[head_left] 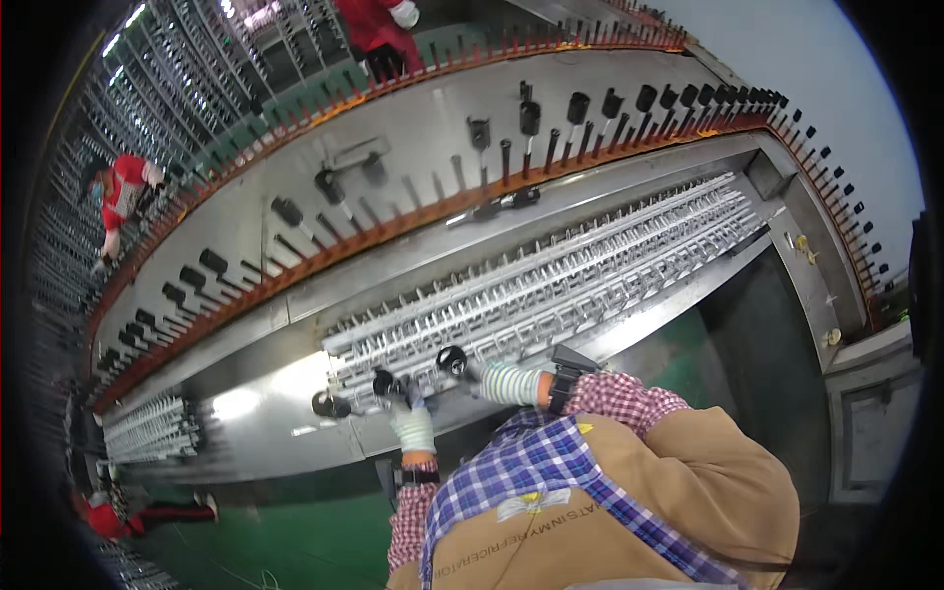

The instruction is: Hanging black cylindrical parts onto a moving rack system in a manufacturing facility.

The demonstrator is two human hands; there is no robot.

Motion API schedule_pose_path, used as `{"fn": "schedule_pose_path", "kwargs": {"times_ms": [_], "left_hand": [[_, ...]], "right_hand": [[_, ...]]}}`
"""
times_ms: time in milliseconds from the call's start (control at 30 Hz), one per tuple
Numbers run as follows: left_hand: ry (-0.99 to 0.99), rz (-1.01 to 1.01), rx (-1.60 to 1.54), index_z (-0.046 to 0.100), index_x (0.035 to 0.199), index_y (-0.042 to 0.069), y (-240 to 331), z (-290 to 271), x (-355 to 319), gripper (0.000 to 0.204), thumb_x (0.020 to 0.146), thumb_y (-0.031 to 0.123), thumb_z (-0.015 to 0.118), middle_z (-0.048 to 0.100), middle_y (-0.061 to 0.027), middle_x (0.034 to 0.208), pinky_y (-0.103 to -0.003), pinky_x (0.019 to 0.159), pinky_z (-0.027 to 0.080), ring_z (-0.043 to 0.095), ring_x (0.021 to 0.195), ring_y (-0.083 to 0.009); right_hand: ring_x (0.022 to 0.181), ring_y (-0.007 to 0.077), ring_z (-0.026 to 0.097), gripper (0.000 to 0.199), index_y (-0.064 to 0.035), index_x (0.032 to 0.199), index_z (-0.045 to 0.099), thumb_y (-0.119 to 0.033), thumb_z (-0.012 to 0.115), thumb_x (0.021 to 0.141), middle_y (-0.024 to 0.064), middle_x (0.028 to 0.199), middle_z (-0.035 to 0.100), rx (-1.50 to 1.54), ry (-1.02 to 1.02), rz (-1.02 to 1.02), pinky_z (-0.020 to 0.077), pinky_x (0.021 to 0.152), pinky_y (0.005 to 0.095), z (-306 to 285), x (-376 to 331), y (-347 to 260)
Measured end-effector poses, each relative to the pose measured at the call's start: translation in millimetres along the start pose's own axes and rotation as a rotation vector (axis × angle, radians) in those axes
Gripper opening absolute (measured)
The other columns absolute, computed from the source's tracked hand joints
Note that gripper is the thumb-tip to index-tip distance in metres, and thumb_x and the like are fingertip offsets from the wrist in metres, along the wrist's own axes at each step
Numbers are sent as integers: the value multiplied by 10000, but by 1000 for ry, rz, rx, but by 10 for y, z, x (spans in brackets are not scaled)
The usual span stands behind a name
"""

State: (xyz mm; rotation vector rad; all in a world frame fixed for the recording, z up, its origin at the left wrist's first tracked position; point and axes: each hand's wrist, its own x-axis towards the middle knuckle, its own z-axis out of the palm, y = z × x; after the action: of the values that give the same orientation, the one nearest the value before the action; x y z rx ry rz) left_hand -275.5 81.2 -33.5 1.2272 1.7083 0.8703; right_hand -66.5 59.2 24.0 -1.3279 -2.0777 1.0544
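Both my hands wear gloves with white and green stripes and reach over the near edge of a steel bench. My left hand is closed around a black cup-shaped part. A little to its right, my right hand grips a second black round part; its fingertips are slightly smeared. Another black part lies on the bench left of my left hand. Just beyond my hands are stacked silver metal racks with rows of short prongs.
Behind the racks a curved orange conveyor rail carries upright pins, some topped with black parts. More racks lie at the bench's left end. People in red stand beyond the far rail and at lower left.
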Motion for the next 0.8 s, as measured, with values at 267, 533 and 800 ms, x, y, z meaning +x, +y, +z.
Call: {"fn": "schedule_pose_path", "kwargs": {"times_ms": [267, 533, 800], "left_hand": [[216, 30, 579, 550, 888, 19, -300, 441, -50, 320, 785, 315, 485, 566, -203, 828, -420, 637, 433, 551, 732, -357], [336, -63, 154, 388, 1183, 58, -482, 605, 257, 416, 787, 54, 514, 547, -101, 899, -301, 713, 465, 535, 766, -180], [311, 37, -27, 400, 1191, 103, -1594, 228, 305, 403, 814, 216, 482, 519, -78, 1020, -342, 787, 416, 489, 841, -164]], "right_hand": [[581, 179, 537, 290, -27, 1014, 548, -186, 557, 772, 96, 741, 591, 261, 843, 332, 443, 505, 295, -2242, 99, 2092], [690, 268, 566, 397, -19, 953, 560, -356, 592, 748, 157, 771, 601, 315, 885, 545, 446, 665, 344, -3724, 652, 3167], [398, 99, 441, 408, -135, 959, 523, -504, 526, 783, 21, 622, 531, 667, 1467, 257, 376, 359, 231, -4302, -479, 3465]]}}
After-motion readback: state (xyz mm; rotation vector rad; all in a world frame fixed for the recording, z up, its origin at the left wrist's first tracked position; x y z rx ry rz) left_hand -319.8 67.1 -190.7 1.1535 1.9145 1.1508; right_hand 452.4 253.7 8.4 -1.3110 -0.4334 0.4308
